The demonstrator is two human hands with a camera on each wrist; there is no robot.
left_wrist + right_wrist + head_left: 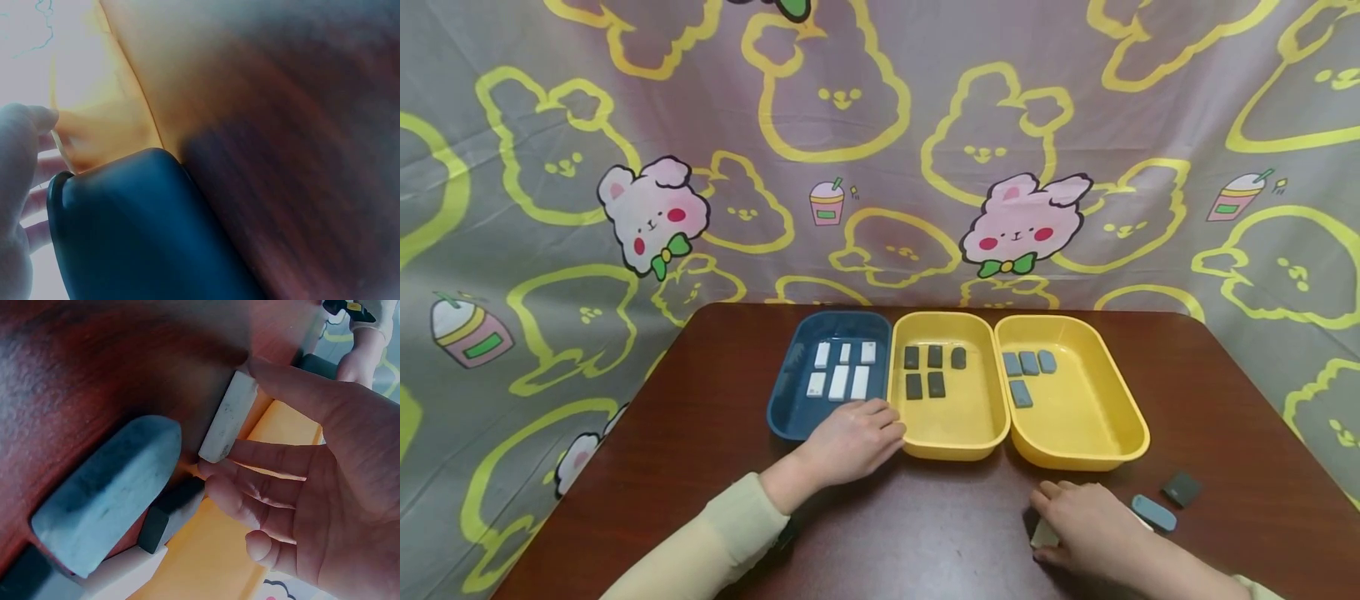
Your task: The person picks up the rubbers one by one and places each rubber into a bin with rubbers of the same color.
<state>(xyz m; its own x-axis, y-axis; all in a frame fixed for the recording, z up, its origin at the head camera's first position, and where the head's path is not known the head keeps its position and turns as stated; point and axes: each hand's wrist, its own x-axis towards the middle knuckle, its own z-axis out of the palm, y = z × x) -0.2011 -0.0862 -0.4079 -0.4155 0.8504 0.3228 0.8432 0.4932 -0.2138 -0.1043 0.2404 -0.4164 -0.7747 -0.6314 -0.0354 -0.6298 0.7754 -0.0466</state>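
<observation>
My left hand (853,442) rests at the near rims of the blue tray (780,425) and the middle yellow tray (955,452). In the left wrist view its fingers (37,203) reach past the rim into the trays. Low over the table at the front right, my right hand (1093,525) pinches a white block (228,419) between thumb and fingertips. Beside that hand lie a blue-grey block (1153,512) with a rounded end and a black block (1182,489). Another white block (125,572) shows below them in the right wrist view.
Several white blocks (838,383) lie in two rows in the blue tray. The middle tray holds several black blocks (935,357); the right yellow tray (1093,461) holds several blue-grey blocks (1020,393). A patterned curtain (880,183) hangs behind the brown table (910,533).
</observation>
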